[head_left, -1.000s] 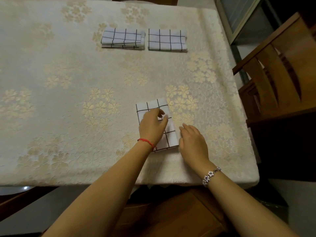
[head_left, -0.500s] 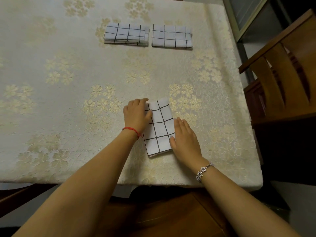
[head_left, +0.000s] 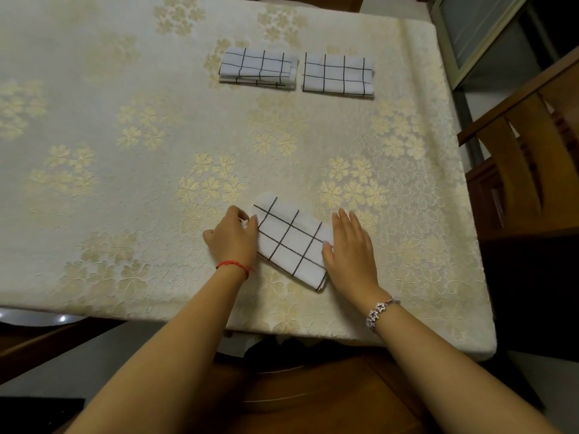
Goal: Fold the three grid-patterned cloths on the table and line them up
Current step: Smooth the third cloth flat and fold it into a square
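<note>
Floral-clothed table (head_left: 125, 214) with three folded grid cloths (head_left: 291, 245) (head_left: 258, 68) (head_left: 338, 75)

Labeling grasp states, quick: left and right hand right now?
Left hand: pinches near cloth at its edge.
Right hand: open, fingers straight, touching the same cloth.

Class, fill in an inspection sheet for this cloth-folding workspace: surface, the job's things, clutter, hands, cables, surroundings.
Surface: table covered by a cream floral tablecloth.
Job's things: left folded cloth and right folded cloth lie side by side at the far side; third cloth is folded and lies askew near the front edge.
Clutter: nothing seen.
Hands: left hand pinches the third cloth's left corner; right hand lies flat against its right edge.
Cables: nothing seen.
Surroundings: wooden chair to the right; window frame at the far right.
</note>
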The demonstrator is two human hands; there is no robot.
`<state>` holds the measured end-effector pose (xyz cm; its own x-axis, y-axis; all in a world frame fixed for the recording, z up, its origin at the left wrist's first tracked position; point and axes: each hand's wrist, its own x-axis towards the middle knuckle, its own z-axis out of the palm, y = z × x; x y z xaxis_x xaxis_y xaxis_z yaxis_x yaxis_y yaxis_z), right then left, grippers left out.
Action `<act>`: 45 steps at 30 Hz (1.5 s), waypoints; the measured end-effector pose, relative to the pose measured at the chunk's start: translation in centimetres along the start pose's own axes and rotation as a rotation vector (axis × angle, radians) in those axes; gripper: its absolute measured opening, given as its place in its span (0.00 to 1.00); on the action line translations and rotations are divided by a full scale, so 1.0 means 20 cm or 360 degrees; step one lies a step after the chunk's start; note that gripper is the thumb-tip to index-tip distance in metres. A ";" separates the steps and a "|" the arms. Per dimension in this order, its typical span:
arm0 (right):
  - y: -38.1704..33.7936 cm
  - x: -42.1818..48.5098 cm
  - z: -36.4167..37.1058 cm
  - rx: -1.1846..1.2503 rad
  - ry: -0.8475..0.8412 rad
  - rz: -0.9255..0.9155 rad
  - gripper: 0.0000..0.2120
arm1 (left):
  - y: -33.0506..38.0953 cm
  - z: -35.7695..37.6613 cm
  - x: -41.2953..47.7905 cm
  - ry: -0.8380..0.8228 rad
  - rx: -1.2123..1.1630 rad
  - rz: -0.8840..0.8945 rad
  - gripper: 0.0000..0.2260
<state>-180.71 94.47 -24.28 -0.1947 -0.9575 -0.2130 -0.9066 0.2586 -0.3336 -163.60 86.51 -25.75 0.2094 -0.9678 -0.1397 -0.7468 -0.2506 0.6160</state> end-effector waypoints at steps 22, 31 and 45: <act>-0.05 0.04 0.19 -0.0173 0.0020 -0.0079 0.30 | -0.10 0.08 0.03 -0.0603 0.0853 0.1064 0.31; 0.03 0.06 0.22 -0.0219 -0.0006 -0.0013 0.31 | -0.14 0.11 0.04 -0.0573 0.0909 0.1078 0.27; 0.06 0.07 0.21 -0.0207 -0.0064 -0.0022 0.32 | -0.14 0.11 0.05 -0.0573 0.0792 0.1041 0.30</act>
<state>-180.46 94.01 -28.82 -0.1690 -0.9542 -0.2470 -0.9504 0.2241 -0.2155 -162.72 86.14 -29.30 -0.5021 -0.8489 -0.1648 -0.8521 0.4530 0.2623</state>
